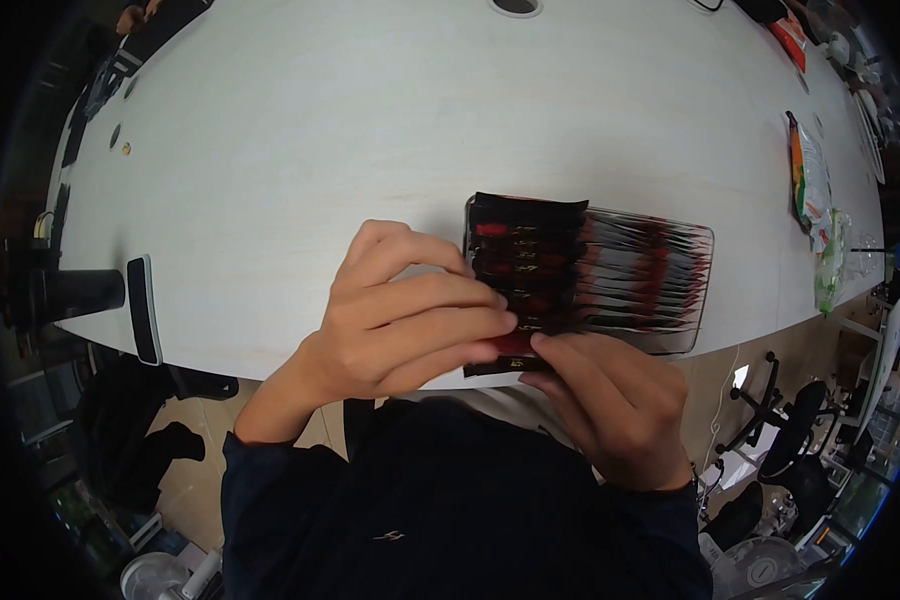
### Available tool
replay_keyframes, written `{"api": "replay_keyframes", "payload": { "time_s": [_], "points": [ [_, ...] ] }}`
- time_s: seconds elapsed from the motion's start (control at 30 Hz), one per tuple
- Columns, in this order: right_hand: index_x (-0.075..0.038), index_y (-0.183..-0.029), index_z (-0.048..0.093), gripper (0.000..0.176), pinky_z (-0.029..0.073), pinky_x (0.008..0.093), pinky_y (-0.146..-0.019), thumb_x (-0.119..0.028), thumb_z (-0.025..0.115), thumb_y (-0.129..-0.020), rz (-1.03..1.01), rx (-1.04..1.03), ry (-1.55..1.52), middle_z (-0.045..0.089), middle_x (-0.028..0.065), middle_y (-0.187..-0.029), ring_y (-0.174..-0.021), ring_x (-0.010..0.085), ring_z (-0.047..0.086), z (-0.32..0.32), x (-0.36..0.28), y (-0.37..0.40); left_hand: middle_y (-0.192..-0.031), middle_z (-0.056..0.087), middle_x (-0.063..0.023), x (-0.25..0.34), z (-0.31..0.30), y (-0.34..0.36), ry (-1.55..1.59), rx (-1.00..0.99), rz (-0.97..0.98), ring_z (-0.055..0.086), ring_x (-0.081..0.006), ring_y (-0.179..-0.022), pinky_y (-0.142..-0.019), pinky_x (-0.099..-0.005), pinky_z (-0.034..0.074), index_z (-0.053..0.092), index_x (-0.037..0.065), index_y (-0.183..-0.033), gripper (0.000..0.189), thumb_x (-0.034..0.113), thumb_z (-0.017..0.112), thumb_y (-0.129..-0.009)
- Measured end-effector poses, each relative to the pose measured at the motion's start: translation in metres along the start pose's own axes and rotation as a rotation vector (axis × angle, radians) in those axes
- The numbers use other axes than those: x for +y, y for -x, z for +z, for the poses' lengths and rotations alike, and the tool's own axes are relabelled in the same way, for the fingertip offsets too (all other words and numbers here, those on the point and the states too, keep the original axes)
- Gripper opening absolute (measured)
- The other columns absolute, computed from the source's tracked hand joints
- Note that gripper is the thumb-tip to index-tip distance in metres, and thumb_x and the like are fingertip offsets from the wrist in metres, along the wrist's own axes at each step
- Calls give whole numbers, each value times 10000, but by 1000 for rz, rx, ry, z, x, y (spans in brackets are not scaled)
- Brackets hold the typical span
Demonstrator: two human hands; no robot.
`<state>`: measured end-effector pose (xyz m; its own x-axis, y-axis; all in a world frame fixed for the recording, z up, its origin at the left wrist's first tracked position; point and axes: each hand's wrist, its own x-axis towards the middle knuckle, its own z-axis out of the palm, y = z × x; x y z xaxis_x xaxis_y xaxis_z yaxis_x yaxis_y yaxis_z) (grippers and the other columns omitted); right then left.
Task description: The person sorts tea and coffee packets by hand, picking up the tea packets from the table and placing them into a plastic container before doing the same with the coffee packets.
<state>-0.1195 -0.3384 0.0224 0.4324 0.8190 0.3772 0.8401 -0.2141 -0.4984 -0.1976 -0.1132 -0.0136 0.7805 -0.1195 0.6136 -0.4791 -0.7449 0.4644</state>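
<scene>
A clear plastic tray (705, 285) lies at the table's near edge, filled with two rows of black-and-red packets. In its left row the packets (530, 225) overlap like shingles, with small gold print; in the right row (650, 270) they stand packed edge-on. My left hand (400, 315) reaches over the left row's side, fingers curled and closed around the end of a packet near the front. My right hand (610, 400) pinches the near-end packet (510, 365) between thumb and forefinger. The fingers partly cover the front packets.
A phone (143, 310) and a black cup (85, 292) are on the left of the white table (300, 150). Snack bags (810, 175) and a green-and-clear plastic wrapper (830, 275) lie along the right edge. An office chair (795, 430) stands at the lower right.
</scene>
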Motion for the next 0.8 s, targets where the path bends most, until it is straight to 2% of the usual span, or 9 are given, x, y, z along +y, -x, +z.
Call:
{"api": "replay_keyframes", "payload": {
  "time_s": [0.07,0.1,0.17,0.23,0.3,0.33,0.43,0.6,0.8],
  "points": [
    [39,-1050,702,327,564,311,-604,-33,709,-731,23,-37,26,699,123,-870,-738,231,702,1,3,7,-1016,685,-60,1,-8,-3,144,-1,23,593,-268,-890,-741,-379,396,773,149,-843,383,497,817,-689],
    [39,-1050,702,327,564,311,-604,-33,709,-731,33,-27,41,699,123,-870,-738,231,702,2,3,9,-1016,685,-60,2,-9,-3,154,-2,40,593,-268,-890,-741,-379,396,773,149,-843,383,497,817,-689],
    [33,-1037,699,304,556,317,-602,-43,700,-743,28,-51,36,692,114,-846,-732,233,699,4,3,9,-1136,614,-97,6,-9,-2,31,12,78,580,-303,-936,-749,-402,412,766,161,-803,446,580,815,-658],
    [31,-1037,693,299,548,316,-594,-50,698,-749,37,-47,47,677,106,-818,-713,226,689,4,4,7,-1142,592,-87,7,-9,-2,-23,-12,119,572,-300,-975,-755,-409,432,753,154,-760,380,502,846,-638],
    [29,-1036,687,294,539,315,-585,-56,695,-754,35,-45,46,662,97,-791,-695,220,680,5,5,7,-1130,602,-93,7,-7,3,-101,-36,80,576,-295,-978,-779,-412,455,746,137,-742,339,419,869,-601],
    [30,-1043,679,298,531,315,-576,-60,695,-760,48,-59,34,651,92,-777,-688,214,674,6,5,6,-1164,642,-63,11,-4,3,-49,10,-1,591,-264,-998,-782,-381,424,739,123,-714,256,328,868,-630],
    [30,-1060,663,303,522,315,-566,-65,691,-774,70,-86,13,637,84,-766,-685,206,670,5,4,5,-1153,614,-104,12,-8,7,-100,-65,-51,581,-318,-1025,-852,-424,474,747,110,-721,293,348,871,-603],
    [27,-1067,650,296,519,312,-565,-69,686,-789,68,-63,-8,649,81,-797,-695,204,674,6,5,7,-1176,613,-118,20,-12,5,-108,-121,-85,559,-327,-1093,-901,-441,462,761,86,-758,276,290,867,-605],
    [20,-989,638,228,515,311,-555,-70,660,-780,47,-43,20,586,61,-739,-672,187,640,11,7,5,-1222,613,-124,23,-7,9,-111,-124,-171,556,-328,-1130,-924,-444,443,764,75,-801,252,242,849,-632]
  ]
}}
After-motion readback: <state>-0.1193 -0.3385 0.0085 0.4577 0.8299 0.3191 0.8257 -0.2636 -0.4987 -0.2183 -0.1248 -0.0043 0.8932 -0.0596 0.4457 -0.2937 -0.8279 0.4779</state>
